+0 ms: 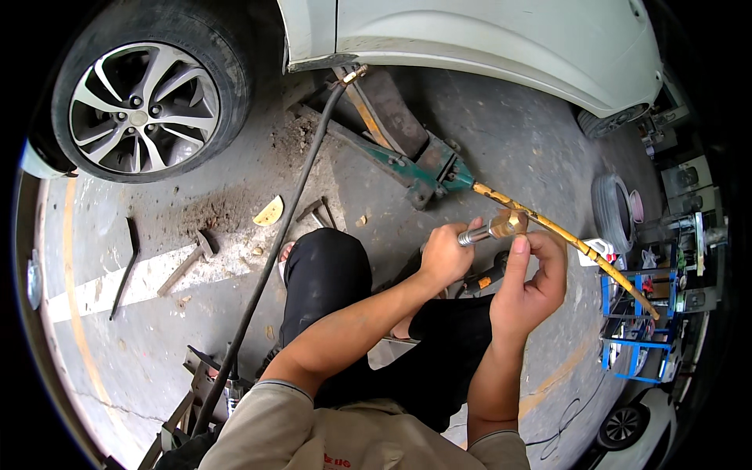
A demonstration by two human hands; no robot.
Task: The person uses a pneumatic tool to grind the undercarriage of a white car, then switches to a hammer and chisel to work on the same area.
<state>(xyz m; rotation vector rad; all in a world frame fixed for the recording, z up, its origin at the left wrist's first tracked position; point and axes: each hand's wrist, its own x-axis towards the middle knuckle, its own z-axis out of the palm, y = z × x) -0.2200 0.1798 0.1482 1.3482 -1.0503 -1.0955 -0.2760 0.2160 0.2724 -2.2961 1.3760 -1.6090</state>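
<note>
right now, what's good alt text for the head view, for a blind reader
A bare left hand grips a ribbed silver part, with the right hand at its brownish end. Ahead, a green floor jack with a yellow handle stands beside a white car; a hammer lies to the left.

Clothing of the worker, seen from above. The shirt (356, 431) is beige and short-sleeved, with small red lettering (337, 461) on the chest. The left sleeve (262, 423) is loose, its hem edged by a narrow dark band; the right sleeve (501, 452) bears similar trim. Forearms (368, 313) and fingers (552, 270) are bare. The trousers (325, 270) are plain black and loosely cut. Footwear is mostly hidden, its type indistinct.
</note>
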